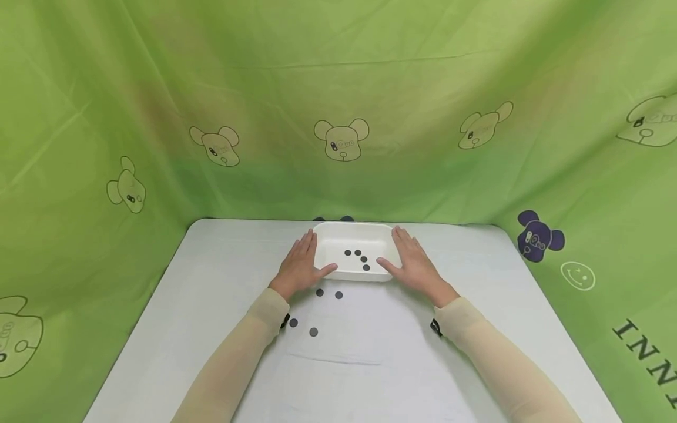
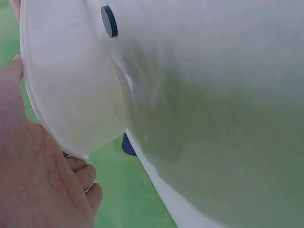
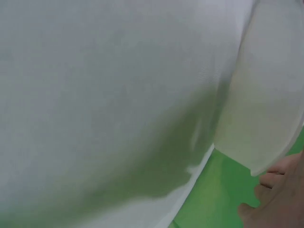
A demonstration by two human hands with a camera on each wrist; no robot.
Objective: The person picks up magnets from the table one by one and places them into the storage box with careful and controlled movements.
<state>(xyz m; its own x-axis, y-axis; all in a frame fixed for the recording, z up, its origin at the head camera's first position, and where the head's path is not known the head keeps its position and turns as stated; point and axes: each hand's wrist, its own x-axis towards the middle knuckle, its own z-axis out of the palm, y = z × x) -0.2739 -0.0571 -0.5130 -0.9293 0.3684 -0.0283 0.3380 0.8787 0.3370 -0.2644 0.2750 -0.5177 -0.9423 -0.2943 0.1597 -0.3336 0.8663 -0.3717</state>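
A shallow white plastic tray (image 1: 349,277) stands near the table's far edge, with several small black discs (image 1: 364,259) on its floor. My left hand (image 1: 301,267) holds its left end, fingers along the side and thumb over the near rim. At the right end, my right hand (image 1: 418,267) grips it the same way. Each wrist view shows fingertips (image 2: 85,178) under the rim at the tray's end. Nearer to me, several more black discs (image 1: 314,332) lie on the table, close to my left forearm. One disc (image 2: 109,22) appears beside the tray's wall in the left wrist view.
The white-covered table (image 1: 370,376) carries faint creases. A green cloth (image 1: 338,76) printed with bear heads hangs behind the table and along both sides. The tray stands close to the cloth at the back.
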